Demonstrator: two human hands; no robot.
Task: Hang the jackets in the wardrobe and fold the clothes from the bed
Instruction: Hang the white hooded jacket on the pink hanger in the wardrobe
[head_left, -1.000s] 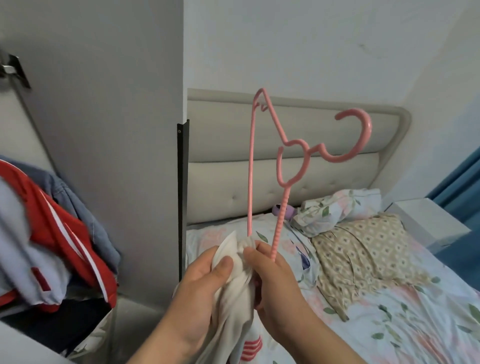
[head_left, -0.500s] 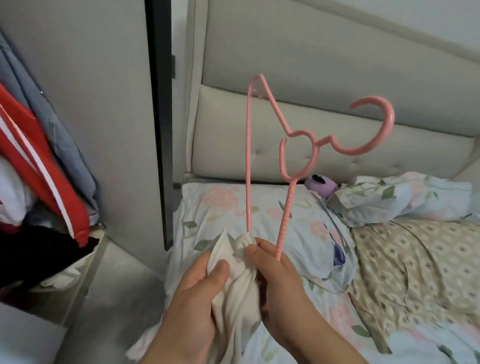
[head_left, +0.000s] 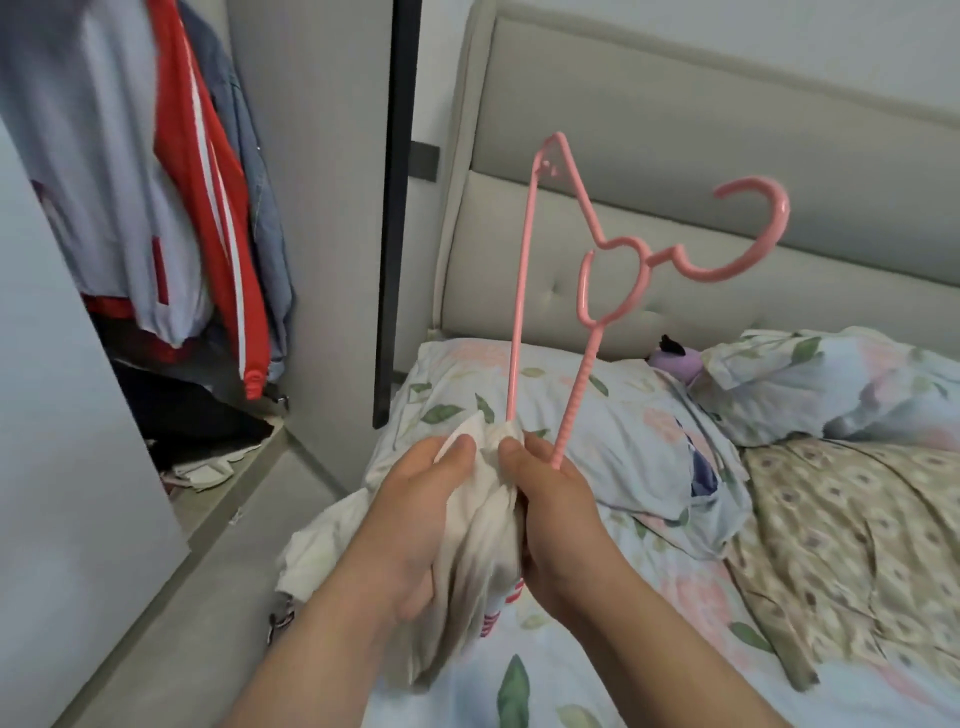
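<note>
Floral sheets cover the bed (head_left: 571, 680) under your hands, with the padded headboard (head_left: 675, 156) behind it and the open wardrobe (head_left: 322, 156) on your left.

The white garment (head_left: 483, 525) sits between your hands, bunched into a tight roll above the bed's near edge. One end of the pink hanger (head_left: 521, 312) is buried in the top of that roll. The rest stands up toward the headboard, hook out to the right. Your left hand (head_left: 415, 519) has its fingers wrapped round the cloth, thumb pressed on the upper fold. Your right hand (head_left: 556, 509) grips the other side of the bunch. The hanger's ribbed arm runs down past that thumb, but I can't tell whether those fingers clamp it too.

- **False seat:** with the cloth gathered this tightly, you can't see whether the hanger end is in an opening or only a fold. If it's a fold, the garment will likely slide off once you let go.
- **Forcing it:** the hanger looks thin, so pushing it against bunched fabric could bend or snap it.
- **Loose tail:** the cloth hanging off the bed's edge toward the floor could drag or catch underfoot as you turn.
- **Crowded rail:** the red-and-white jacket (head_left: 208, 208) and its neighbours hang close together, so the free hook may snag them on the way in.
</note>
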